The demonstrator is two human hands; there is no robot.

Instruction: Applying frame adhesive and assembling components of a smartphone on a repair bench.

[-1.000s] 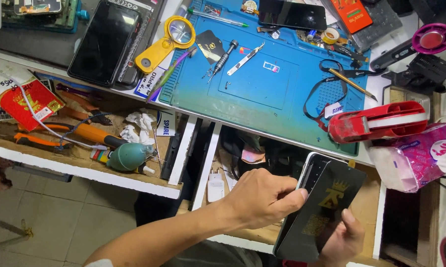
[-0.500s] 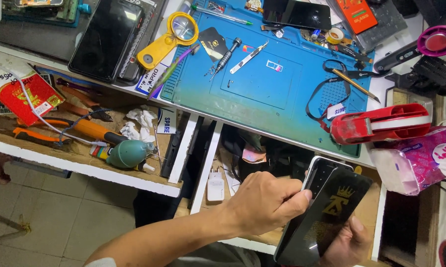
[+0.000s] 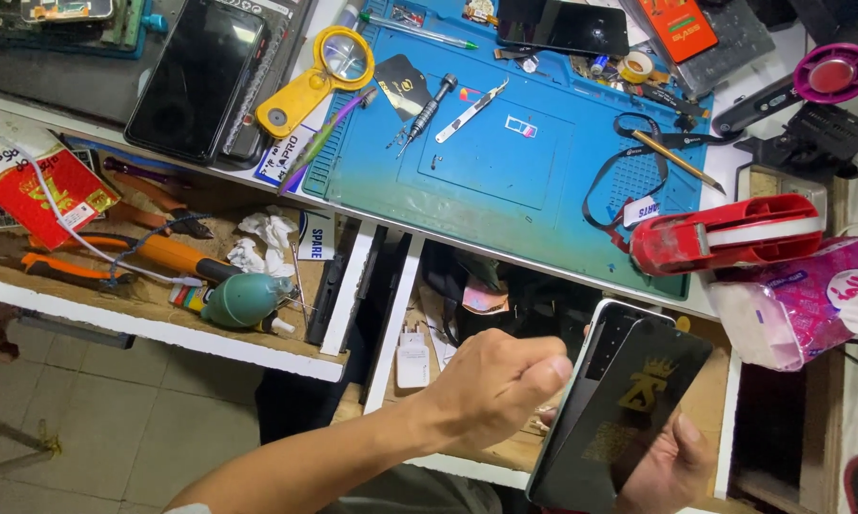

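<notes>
bench: cluttered repair bench (image 3: 543, 262), white front edge, with a blue work mat (image 3: 505, 181) across the middle and two open drawers below; tiled floor under all that.

phone: I've got a dark phone (image 3: 610, 400) held over the right drawer (image 3: 714, 419), below the bench's front edge, tilted, with a black sheet bearing a gold crown mark (image 3: 652, 381) lying on its face.

right hand: my right hand (image 3: 671, 466) cups the phone from underneath, thumb up on the lower right edge, fingers wrapped around it.

left hand: my left hand (image 3: 495, 385) is curled into a loose fist at the phone's left edge, fingertips pinched at that edge. Can't tell if they've actually got hold of the sheet or just the frame.

step: looks to me like I'm lining up or peeling that black sheet on the phone, somewhere mid-way.

next move: I'd say it wants a steady pinch on the left edge and the right hand keeping the phone from twisting.

left drawer: orange-handled pliers (image 3: 115, 252), a green air blower (image 3: 243, 300), crumpled tissue, untouched.

mat stuff: precision screwdriver (image 3: 427, 112) and yellow magnifier (image 3: 315, 81) toward the back edge, well apart from my hands.
</notes>
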